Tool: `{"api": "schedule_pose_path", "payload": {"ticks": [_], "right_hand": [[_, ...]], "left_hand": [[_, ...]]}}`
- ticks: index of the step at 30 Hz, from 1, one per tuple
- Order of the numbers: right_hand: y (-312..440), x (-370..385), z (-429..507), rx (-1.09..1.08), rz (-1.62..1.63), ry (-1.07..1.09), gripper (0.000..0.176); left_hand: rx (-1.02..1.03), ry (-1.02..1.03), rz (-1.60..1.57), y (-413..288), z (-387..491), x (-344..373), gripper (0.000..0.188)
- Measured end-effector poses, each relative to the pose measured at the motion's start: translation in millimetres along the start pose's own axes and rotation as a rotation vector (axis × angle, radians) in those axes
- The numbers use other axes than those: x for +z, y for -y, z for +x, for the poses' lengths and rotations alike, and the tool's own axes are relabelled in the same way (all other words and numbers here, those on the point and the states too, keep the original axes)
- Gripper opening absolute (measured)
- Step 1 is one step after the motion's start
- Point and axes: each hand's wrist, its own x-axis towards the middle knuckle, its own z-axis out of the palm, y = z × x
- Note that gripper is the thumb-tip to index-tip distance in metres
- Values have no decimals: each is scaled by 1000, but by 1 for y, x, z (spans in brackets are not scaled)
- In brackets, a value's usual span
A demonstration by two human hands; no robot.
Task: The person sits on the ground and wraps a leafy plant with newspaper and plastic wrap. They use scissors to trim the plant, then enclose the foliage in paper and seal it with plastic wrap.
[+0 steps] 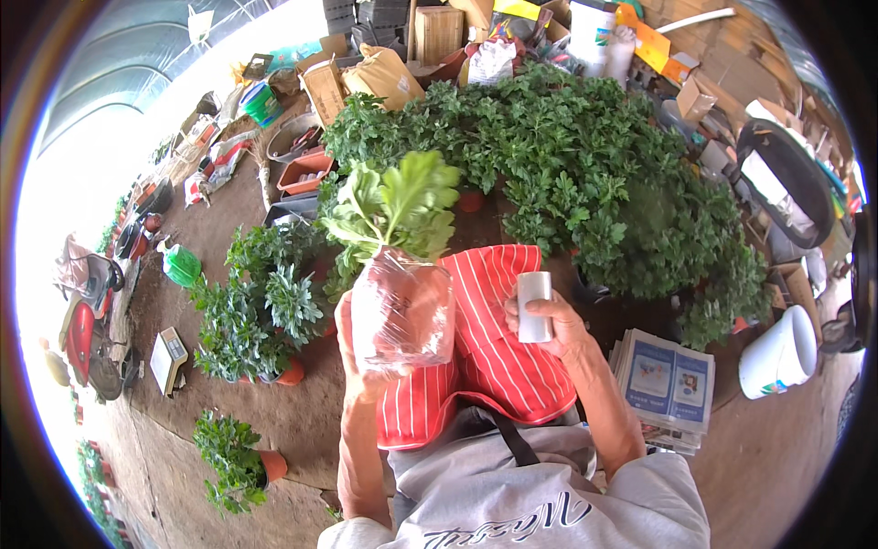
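Observation:
My left hand [363,364] holds up a potted leafy plant [394,206] from below and at its side. Clear plastic film [405,309] is wrapped around the pot, which looks reddish through it. In my right hand [555,319] is a small roll of clear film [535,307], upright, with my fingers and thumb around it. The roll is to the right of the wrapped pot and does not touch it. Both are above my lap, where a red striped apron [494,329] lies over my knees. Any film between roll and pot cannot be made out.
Many leafy potted plants [569,171] stand ahead. More plants [260,309] stand at left, beside a kitchen-type scale [169,360]. One pot [273,465] lies tilted at lower left. A stack of newspapers [662,384] and a white bucket [778,353] are at right.

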Motion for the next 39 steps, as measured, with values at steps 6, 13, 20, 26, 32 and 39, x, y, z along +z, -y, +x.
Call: {"api": "schedule_pose_path", "payload": {"ticks": [6, 13, 20, 26, 32, 39], "right_hand": [[54, -8, -21, -222, -251, -41, 44], [25, 11, 0, -121, -214, -43, 42], [-43, 46, 7, 90, -113, -150, 44], [-80, 78, 19, 125, -50, -86, 47], [-62, 104, 12, -17, 56, -1, 61], [-29, 50, 10, -233, -278, -135, 51]], "left_hand": [[-6, -14, 91, -6, 4, -38, 129], [-166, -26, -339, 46, -17, -52, 121], [-185, -30, -798, 53, -52, -67, 107], [-160, -122, -902, 62, -53, -52, 110], [-235, 93, -468, 29, -24, -8, 139], [23, 320, 627, 14, 8, 19, 120]]}}
